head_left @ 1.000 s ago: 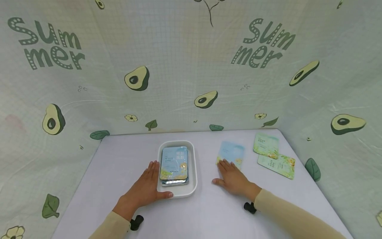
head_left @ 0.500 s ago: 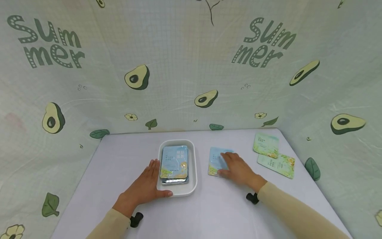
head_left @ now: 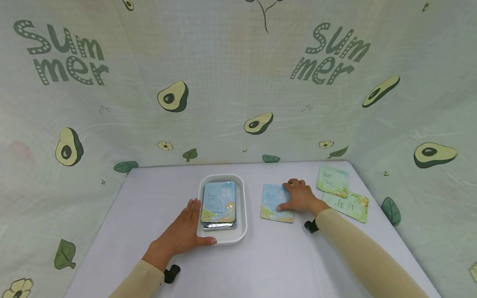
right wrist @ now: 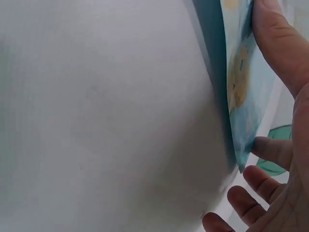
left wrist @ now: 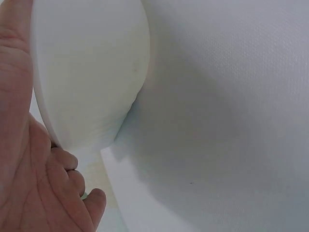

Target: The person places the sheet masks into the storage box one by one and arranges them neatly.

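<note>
My left hand (head_left: 181, 234) lies along the left side of a white tray (head_left: 240, 231), its fingers straight and its thumb on the near rim. Inside the tray is a blue sheet mask packet (head_left: 218, 203) on top of a silver-edged one (head_left: 220, 226). Right of the tray, a second blue sheet mask packet (head_left: 271, 205) lies on the table. My right hand (head_left: 301, 198) holds this packet at its right edge, thumb on its printed face. In the right wrist view, the index fingertip meets the packet's corner (right wrist: 241, 162) and the other fingers are loosely bent off it.
Two green packets lie at the right of the white table (head_left: 238, 273): one farther back (head_left: 333, 181), overlapping the nearer one (head_left: 348, 205). A cloth (head_left: 223, 82) printed with avocados hangs behind the table and along its sides.
The blue packet on the table has slid left and been turned straighter. My right hand has shifted from its near side to its right edge. The left hand and tray have stayed put.
</note>
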Available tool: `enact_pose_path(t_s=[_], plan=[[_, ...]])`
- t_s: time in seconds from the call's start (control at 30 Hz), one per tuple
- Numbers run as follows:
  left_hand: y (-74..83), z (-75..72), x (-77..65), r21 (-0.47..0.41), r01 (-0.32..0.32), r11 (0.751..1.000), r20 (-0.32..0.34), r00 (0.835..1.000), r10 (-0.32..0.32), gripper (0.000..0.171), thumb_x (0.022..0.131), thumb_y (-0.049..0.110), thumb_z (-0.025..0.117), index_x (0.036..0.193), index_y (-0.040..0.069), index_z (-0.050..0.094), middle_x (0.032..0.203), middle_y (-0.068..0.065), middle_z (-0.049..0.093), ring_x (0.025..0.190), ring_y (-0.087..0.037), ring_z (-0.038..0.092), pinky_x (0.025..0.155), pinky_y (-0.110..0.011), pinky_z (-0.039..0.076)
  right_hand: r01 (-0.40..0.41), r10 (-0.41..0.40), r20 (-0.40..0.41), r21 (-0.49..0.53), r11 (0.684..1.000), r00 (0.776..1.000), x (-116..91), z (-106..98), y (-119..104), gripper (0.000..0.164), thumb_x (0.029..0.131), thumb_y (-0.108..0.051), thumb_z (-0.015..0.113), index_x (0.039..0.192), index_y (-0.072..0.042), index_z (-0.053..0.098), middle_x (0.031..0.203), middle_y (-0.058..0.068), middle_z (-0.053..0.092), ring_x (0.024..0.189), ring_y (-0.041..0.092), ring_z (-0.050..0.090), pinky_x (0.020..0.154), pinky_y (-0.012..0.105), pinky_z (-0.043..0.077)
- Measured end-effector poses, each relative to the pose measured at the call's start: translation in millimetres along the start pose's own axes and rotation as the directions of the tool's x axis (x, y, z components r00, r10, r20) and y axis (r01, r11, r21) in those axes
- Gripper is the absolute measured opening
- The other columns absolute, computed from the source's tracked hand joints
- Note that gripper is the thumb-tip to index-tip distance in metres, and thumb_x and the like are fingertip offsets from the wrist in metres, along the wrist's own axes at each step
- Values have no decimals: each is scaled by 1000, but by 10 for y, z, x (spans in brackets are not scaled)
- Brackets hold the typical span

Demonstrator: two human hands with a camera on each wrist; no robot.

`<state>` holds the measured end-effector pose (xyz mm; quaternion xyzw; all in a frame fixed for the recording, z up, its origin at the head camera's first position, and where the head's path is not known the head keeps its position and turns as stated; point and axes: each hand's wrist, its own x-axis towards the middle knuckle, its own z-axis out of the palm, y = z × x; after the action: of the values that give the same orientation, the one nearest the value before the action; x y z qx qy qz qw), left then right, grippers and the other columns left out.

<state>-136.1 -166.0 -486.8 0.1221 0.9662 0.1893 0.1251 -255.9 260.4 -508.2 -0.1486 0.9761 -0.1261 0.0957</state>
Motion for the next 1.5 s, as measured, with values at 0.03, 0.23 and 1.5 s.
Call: enact_pose_path(t_s=[0.03, 0.23, 1.5], plan=[[-1, 2, 2, -2, -1, 1000, -2, 1000, 1, 143, 74, 82, 77, 168, 0, 8, 177, -19, 9, 164, -40, 6, 130, -59, 23, 0, 0, -5, -1, 1000, 1000, 3, 2, -6, 108, 75, -71, 85, 152, -3, 51, 157, 28, 41, 137, 52, 41, 111, 73, 37], [1, 2, 2, 4, 0, 1000, -2, 1000, 0, 142, 74, 80, 78, 168, 0, 9, 177, -19, 9, 165, -40, 7, 130, -58, 22, 12, -14, -69, -22, 1000, 998, 9, 44, -30, 110, 70, -68, 90, 148, -2, 49, 155, 27, 42, 136, 50, 42, 111, 70, 39], [-11, -7, -1, -3, -10, 1000, -10, 1000, 10, 141, 75, 80, 78, 168, -2, 9, 176, -22, 10, 164, -42, 8, 129, -59, 25, 1, 131, -231, 497, 868, 964, -284, -54, -389, 41, 99, -13, 75, 138, -11, 66, 125, 23, 72, 97, 26, 70, 72, 32, 57]])
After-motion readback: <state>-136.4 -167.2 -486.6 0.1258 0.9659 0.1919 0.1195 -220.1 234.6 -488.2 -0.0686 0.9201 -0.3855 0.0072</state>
